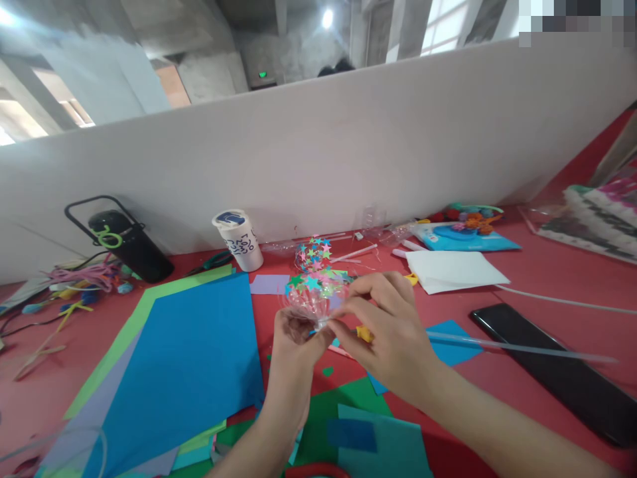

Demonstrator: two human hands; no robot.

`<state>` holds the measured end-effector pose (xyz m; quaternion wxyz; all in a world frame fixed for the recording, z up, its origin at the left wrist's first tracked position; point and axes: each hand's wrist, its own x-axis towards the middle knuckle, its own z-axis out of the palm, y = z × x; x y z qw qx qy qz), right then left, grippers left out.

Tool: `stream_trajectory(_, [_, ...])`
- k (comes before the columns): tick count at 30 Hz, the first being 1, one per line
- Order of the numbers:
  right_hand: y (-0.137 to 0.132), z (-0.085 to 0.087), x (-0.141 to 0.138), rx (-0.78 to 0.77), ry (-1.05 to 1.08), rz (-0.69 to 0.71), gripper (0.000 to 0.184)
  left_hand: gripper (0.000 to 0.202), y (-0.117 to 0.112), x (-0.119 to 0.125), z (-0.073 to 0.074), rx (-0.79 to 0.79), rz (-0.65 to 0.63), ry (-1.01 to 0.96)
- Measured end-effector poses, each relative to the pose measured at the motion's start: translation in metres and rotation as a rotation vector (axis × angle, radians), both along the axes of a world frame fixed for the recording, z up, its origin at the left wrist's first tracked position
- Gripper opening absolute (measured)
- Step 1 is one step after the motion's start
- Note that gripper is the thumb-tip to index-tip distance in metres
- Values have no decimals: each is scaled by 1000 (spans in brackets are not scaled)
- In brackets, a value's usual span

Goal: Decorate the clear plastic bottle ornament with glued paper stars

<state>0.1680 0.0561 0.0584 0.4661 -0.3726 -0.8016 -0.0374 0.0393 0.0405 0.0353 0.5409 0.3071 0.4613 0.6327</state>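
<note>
Over the middle of the table, my left hand [297, 338] is closed around the lower end of a clear, pinkish plastic ornament [318, 295] covered with green, blue and pink paper stars. Thumb and fingers of my right hand [383, 318] pinch at the narrow whitish base of the same ornament, close to my left fingertips. What exactly lies between the right fingertips is too small to make out. Just behind stands a smaller cluster of coloured stars [314, 252]; whether it joins the ornament I cannot tell. A yellow piece [365, 333] shows beside my right fingers.
Blue paper sheets [189, 358] lie to the left, green and teal paper [383, 438] in front. A patterned cup [239, 242] and a black bottle [132, 245] stand along the white partition [318, 159]. On the right are a black phone [552, 372] and white tissues [458, 270].
</note>
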Motion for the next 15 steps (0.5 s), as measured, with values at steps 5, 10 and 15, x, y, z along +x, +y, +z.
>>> stream_trajectory(5, [0,-2,-1,5,-22,-26,9,33,-2,2,2,-8,14,40])
stream_trajectory(10, [0,-3,1,39,-43,-25,13,36,0,2,-1,8,-9,75])
stream_trajectory(15, [-1,-4,1,65,-81,-34,15,41,0,3,0,5,-20,62])
